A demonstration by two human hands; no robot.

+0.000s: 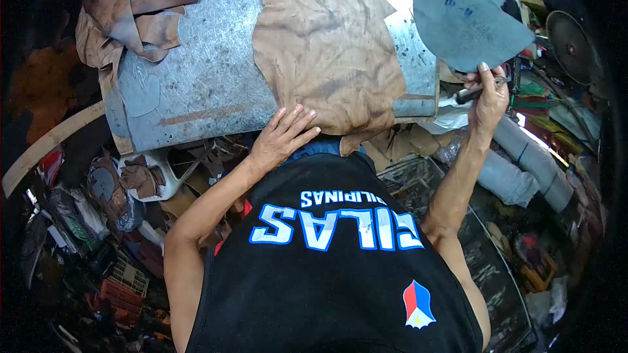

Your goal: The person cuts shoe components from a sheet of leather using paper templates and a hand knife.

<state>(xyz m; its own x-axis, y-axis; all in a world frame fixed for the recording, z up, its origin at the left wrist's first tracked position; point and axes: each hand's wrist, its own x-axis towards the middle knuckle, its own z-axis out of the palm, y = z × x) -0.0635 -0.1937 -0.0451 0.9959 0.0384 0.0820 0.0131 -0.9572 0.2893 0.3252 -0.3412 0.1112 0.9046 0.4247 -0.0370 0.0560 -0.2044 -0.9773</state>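
My left hand lies with its fingers spread on the near left edge of a wrinkled brown leather piece. That leather lies over a metal-topped table and hangs a little past its front edge. Beyond the table's right side, my right hand pinches the lower edge of a grey-blue sheet with dark marks on it. A dark-handled tool is also in the right hand, held under the fingers; its exact shape is partly hidden.
Folded brown leather scraps lie at the table's back left. A white chair with leather scraps stands below the left front edge. Wrapped rolls and a round fan-like object are at the right. A curved wooden strip juts out left.
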